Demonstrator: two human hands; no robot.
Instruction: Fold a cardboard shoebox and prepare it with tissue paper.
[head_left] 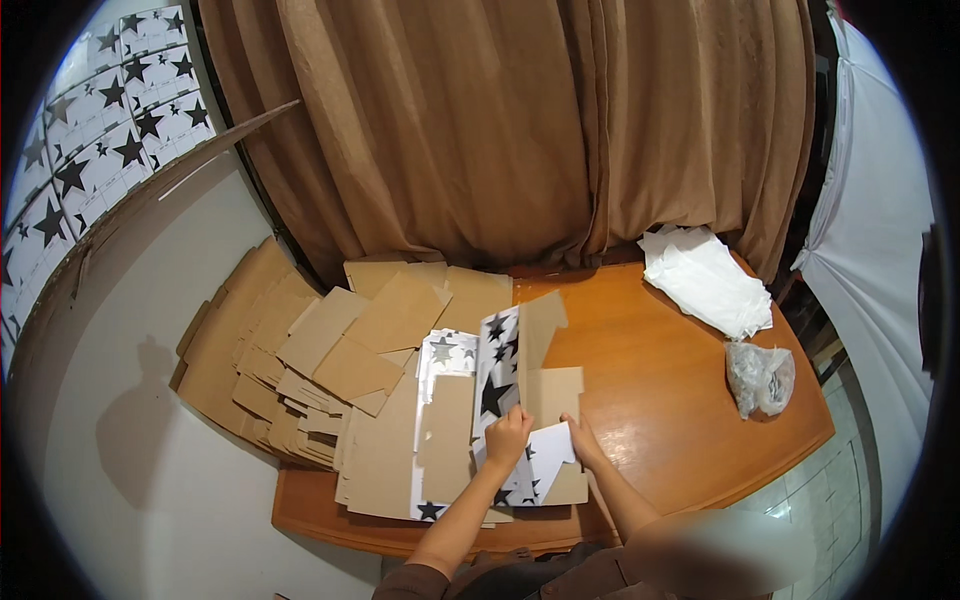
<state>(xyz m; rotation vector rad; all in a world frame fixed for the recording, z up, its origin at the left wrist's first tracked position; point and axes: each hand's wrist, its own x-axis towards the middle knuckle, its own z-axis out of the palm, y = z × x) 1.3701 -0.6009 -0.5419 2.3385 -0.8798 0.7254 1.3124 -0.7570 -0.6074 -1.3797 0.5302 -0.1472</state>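
In front of me on the table is a partly folded cardboard box [497,392], white with black stars on one face and plain brown on the other. One long starred panel stands tilted up, while brown flaps spread out to its right. My left hand [508,438] is closed at the panel's lower part, its fingers curled in. At the right edge of a white flap [552,455], my right hand [587,445] grips with the thumb uppermost; its other fingers are partly hidden. Just left lie more flat box blanks [445,410], some showing starred print.
Brown cardboard sheets [265,350] lie stacked and overlapping across the left of the wooden table [680,430]. White sheets [705,280] and a clear plastic bag [760,378] rest at the right. Brown curtains [480,130] hang behind. Starred boxes [110,120] stand on an upper-left shelf.
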